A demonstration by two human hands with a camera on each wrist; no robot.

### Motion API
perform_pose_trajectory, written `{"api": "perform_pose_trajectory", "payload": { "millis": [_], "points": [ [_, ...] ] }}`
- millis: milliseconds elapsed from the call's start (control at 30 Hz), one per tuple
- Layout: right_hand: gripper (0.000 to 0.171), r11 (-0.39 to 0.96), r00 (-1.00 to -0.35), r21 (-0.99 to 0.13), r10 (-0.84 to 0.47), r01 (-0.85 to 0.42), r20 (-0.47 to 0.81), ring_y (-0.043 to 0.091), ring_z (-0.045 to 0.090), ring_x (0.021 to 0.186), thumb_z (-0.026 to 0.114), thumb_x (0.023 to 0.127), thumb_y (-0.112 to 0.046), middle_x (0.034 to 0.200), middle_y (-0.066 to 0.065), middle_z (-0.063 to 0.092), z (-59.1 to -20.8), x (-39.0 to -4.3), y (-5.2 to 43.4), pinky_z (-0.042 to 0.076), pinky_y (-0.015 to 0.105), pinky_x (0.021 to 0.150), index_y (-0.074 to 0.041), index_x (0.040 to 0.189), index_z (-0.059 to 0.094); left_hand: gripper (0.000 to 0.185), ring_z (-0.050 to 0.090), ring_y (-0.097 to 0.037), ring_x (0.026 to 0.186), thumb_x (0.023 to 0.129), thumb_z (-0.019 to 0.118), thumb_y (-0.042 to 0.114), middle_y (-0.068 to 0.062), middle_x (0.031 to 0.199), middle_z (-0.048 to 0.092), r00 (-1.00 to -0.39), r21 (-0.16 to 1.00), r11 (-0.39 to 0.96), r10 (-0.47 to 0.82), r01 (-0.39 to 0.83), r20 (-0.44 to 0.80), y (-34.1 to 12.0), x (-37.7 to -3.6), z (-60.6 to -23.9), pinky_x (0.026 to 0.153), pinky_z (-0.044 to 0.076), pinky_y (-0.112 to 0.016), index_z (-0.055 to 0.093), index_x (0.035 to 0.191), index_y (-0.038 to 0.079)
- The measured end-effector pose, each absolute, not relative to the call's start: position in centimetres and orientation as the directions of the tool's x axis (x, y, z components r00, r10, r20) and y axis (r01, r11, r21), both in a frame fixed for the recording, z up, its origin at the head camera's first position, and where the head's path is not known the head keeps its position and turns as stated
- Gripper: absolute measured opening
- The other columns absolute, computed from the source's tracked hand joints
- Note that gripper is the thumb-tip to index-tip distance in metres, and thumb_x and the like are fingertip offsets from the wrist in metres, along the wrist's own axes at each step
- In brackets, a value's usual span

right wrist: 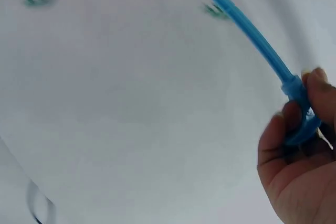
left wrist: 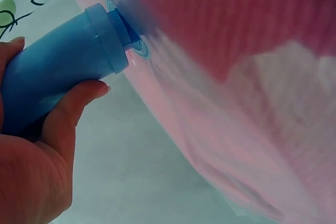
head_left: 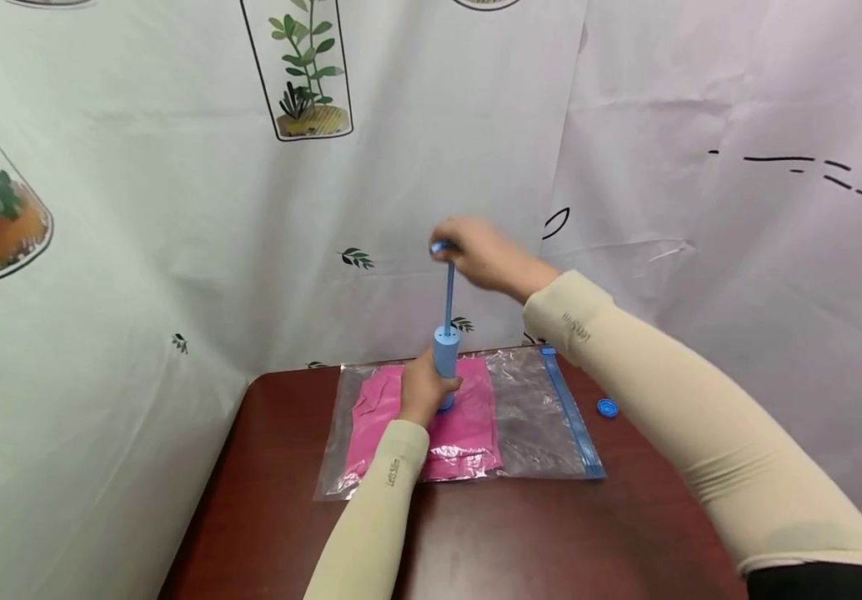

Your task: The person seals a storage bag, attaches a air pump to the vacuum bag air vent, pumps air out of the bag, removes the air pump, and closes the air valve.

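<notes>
Left hand wrapped around blue pump barrel, standing upright on clear bag near centre of dark counter. Right hand at 12 o'clock above, pinching handle of thin blue plunger rod, pulled well up out of barrel. Pink cloth flat inside bag, under pump nozzle. Blue zip strip along bag edge at 3 o'clock; small blue cap just beyond, apart from bag.
</notes>
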State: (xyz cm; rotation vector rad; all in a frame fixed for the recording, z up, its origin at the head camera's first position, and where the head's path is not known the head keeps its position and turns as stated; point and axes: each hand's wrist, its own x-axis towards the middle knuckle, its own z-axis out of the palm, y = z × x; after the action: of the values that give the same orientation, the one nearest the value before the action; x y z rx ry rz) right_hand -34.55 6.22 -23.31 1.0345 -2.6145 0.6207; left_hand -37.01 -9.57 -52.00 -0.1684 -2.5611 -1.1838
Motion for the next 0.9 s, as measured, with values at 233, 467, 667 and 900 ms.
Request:
{"api": "perform_pose_trajectory", "payload": {
  "millis": [233,467,667,900],
  "points": [
    [0.02,0.694,-0.675,-0.207,-0.513,-0.69,0.53,0.036,0.074,0.117,0.068,0.114,-0.013,0.12,0.017,0.079,-24.0,-34.3,5.3,0.061,0.047,0.106,-0.002,0.126,0.08,0.045,0.081,-0.043,0.101,0.076,0.103,0.018,-0.02,0.107,0.085,-0.934,0.714,0.653,-0.029,0.253,0.356,-9.9,-35.1,-50.6,0.095,0.066,-0.061,0.076,0.111,0.008],
    [0.021,0.694,-0.709,-0.221,-0.565,-0.685,0.422,0.036,0.078,0.116,0.071,0.112,-0.013,0.121,0.018,0.081,-31.3,-34.8,5.5,0.065,0.047,0.104,0.001,0.126,0.08,0.055,0.078,-0.032,0.086,0.068,0.106,0.031,-0.009,0.097,0.085,-0.895,0.639,0.7,0.0,0.319,0.446,-9.9,-40.6,-56.2,0.082,0.064,-0.051,0.078,0.112,0.015],
    [0.025,0.686,-0.714,-0.248,-0.562,-0.684,0.417,0.034,0.08,0.116,0.073,0.111,-0.013,0.124,0.017,0.083,-35.7,-35.2,6.4,0.067,0.046,0.1,0.0,0.132,0.081,0.06,0.08,-0.031,0.092,0.072,0.103,0.036,-0.007,0.103,0.086,-0.891,0.583,0.747,0.027,0.32,0.454,-9.4,-42.5,-57.6,0.082,0.065,-0.05,0.077,0.123,0.017],
    [0.025,0.677,-0.713,-0.25,-0.588,-0.692,0.382,0.034,0.078,0.123,0.068,0.114,-0.013,0.128,0.018,0.082,-34.9,-35.1,6.4,0.065,0.047,0.106,0.0,0.131,0.079,0.062,0.081,-0.032,0.094,0.072,0.104,0.039,-0.007,0.104,0.086,-0.894,0.548,0.784,0.018,0.29,0.447,-9.7,-41.9,-57.9,0.082,0.066,-0.052,0.075,0.123,0.019]
  ]
}}
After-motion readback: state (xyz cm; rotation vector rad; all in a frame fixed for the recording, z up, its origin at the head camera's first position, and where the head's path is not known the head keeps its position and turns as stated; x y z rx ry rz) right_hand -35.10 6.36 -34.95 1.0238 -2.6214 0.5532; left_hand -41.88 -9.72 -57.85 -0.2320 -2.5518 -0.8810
